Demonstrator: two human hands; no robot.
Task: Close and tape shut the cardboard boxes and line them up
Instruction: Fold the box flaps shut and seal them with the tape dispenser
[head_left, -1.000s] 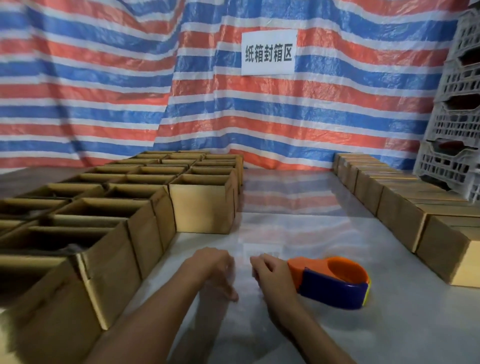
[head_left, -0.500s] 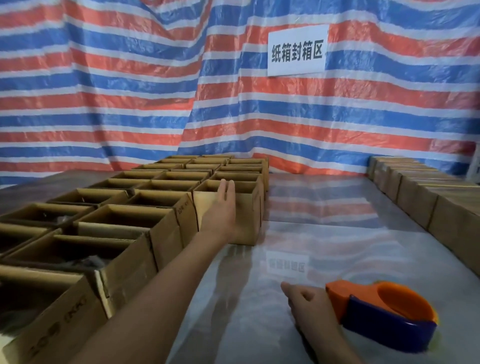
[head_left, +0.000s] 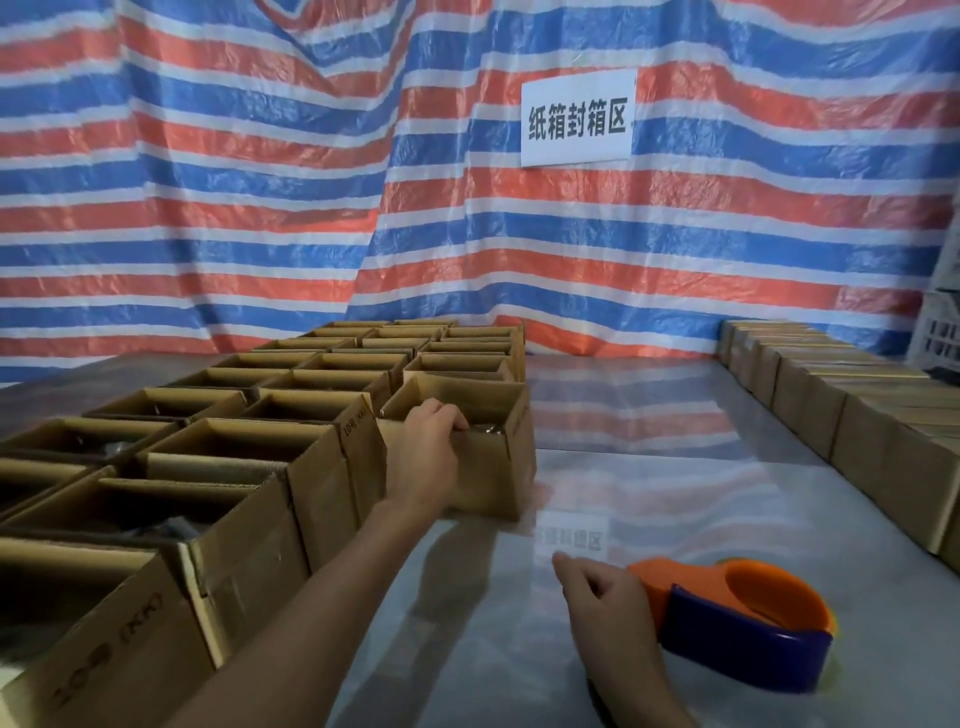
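Looking down through the head camera, I see my left hand reaching forward to the front box, the nearest one in the right-hand column of the open boxes; its fingers are curled over the near wall of that box, fingertips inside and palm against the outer face, so it grips the rim. The front box stands upright on the table with its top open; something shiny shows inside just beyond the fingers, but I cannot tell what it is. The rest of the open boxes sit packed side by side in rows running from my left elbow back toward the tarp; some carry printed marks on their sides.

My right hand rests low on the table, well apart from the front box; its fingers are loosely curled and hold nothing; it lies just beside the orange nose of the tape dispenser, and I cannot tell whether they touch. The tape dispenser, orange above and dark blue below, lies flat on the table.

Along the right edge a row of closed boxes runs toward the back; a pale plastic crate shows behind it; a white sign with dark characters hangs on the striped tarp.
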